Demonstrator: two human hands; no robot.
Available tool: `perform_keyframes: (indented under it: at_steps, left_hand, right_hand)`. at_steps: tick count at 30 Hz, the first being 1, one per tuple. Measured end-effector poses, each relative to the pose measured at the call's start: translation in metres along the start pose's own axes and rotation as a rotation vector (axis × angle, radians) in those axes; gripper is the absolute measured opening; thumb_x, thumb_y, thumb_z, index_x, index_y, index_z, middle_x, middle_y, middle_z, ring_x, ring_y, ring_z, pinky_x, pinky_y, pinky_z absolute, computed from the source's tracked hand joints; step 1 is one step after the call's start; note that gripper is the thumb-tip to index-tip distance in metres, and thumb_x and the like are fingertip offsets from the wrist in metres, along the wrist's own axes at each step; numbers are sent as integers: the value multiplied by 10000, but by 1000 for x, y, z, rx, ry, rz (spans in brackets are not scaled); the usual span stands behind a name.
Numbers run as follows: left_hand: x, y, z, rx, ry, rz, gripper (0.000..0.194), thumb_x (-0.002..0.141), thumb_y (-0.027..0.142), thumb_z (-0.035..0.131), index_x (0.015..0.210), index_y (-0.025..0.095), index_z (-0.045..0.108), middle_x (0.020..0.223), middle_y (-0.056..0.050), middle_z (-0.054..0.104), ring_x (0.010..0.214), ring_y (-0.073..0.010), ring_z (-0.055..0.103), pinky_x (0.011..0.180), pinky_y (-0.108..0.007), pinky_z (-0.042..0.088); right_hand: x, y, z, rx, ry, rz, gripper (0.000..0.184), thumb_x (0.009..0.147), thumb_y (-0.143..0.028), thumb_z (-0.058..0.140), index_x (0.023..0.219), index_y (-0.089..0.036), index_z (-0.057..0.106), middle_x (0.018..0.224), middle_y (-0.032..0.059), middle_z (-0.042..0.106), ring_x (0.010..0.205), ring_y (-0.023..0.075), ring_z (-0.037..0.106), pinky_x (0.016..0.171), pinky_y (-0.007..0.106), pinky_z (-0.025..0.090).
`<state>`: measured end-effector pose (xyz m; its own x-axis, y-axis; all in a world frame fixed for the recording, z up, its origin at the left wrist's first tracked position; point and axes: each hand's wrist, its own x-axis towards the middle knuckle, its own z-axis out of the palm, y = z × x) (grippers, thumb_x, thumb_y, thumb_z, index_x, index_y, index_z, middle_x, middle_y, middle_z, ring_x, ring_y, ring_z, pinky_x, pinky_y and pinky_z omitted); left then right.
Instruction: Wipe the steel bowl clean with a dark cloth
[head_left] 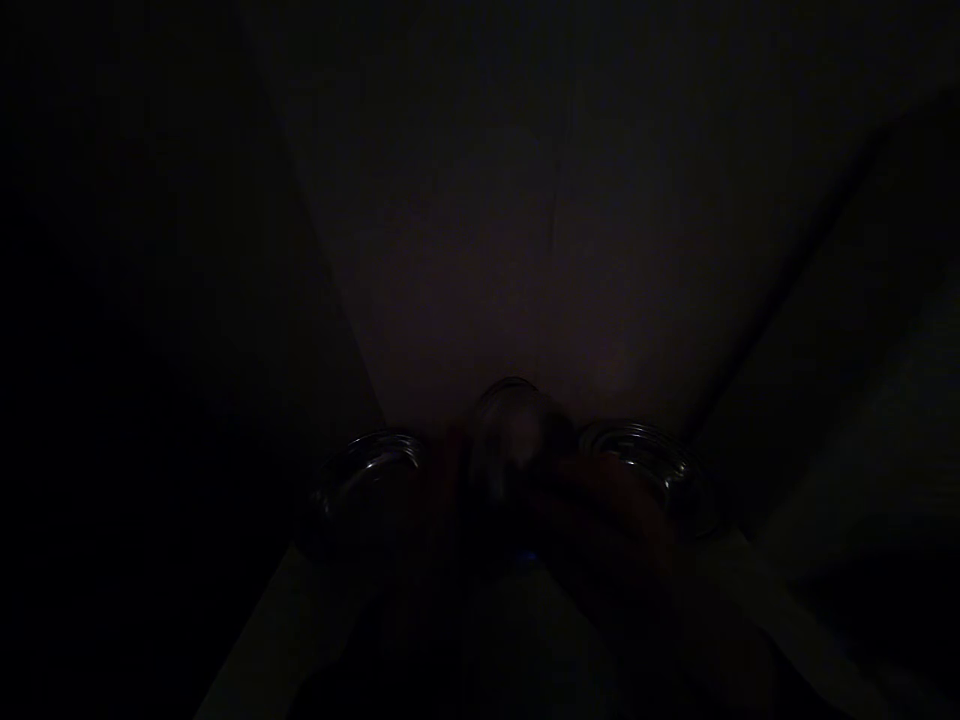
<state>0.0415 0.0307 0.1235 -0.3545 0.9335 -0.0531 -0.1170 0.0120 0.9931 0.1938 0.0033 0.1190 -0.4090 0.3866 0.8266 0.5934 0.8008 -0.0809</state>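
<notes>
The view is very dark, and little beyond outlines and a few glints can be made out. Taking the middle of the view as the dial's centre, a rounded, faintly shiny object [510, 430] sits just off 6 o'clock, blurred, its kind too dim to tell. The right hand [619, 500] shows as a dull reddish shape toward 5 o'clock, reaching to that object; the left hand [444, 480] is barely visible near 7 o'clock, beside it. Whether either grips it or is open I cannot tell. A shiny round-rimmed dish [375, 465] lies at 8 o'clock, and a second dish [637, 462] at 4 o'clock, over a pale desk [259, 625].
</notes>
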Motion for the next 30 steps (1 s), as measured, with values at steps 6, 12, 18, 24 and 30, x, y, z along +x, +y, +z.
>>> perform_keyframes:
  at_steps: [6, 12, 18, 24, 30]
  left_hand:
    - [-3, 14, -4, 195, 65, -90, 157, 735, 359, 625, 710, 211, 674, 772, -61, 696, 856, -244, 652, 651, -290, 501]
    - [-3, 10, -2, 146, -13, -93, 314, 742, 492, 563, 720, 197, 669, 745, -69, 684, 758, -232, 644, 636, -318, 494]
    - [-1, 1, -1, 114, -4, -116, 416, 743, 596, 518, 744, 206, 661, 744, -68, 679, 744, -228, 643, 577, -309, 486]
    - [-3, 6, -1, 126, -14, -133, 340, 722, 519, 588, 587, 211, 638, 634, -45, 663, 676, -212, 639, 540, -287, 467]
    - [0, 9, -1, 66, 6, -175, 354, 729, 533, 574, 685, 194, 666, 696, -54, 693, 705, -218, 657, 566, -298, 498]
  right_hand:
    - [-4, 9, -1, -52, 40, 188, 357, 887, -169, 512, 1231, -264, 530, 1146, 85, 577, 1026, 224, 589, 778, 361, 550]
    - [-5, 9, 6, -3, 24, 246, 365, 884, -190, 530, 1234, -297, 524, 1111, 67, 600, 976, 213, 614, 757, 353, 558]
    - [-7, 5, 12, 33, 40, 267, 278, 890, -252, 532, 1162, -300, 561, 978, 37, 641, 846, 188, 647, 638, 289, 567]
    - [-4, 16, -4, -83, 58, 244, 327, 901, -170, 493, 1219, -218, 547, 1120, 97, 578, 1013, 206, 579, 827, 355, 521]
    - [-4, 3, 7, 45, -25, 251, 261, 884, -239, 559, 1136, -299, 585, 991, 24, 643, 872, 170, 642, 703, 282, 563]
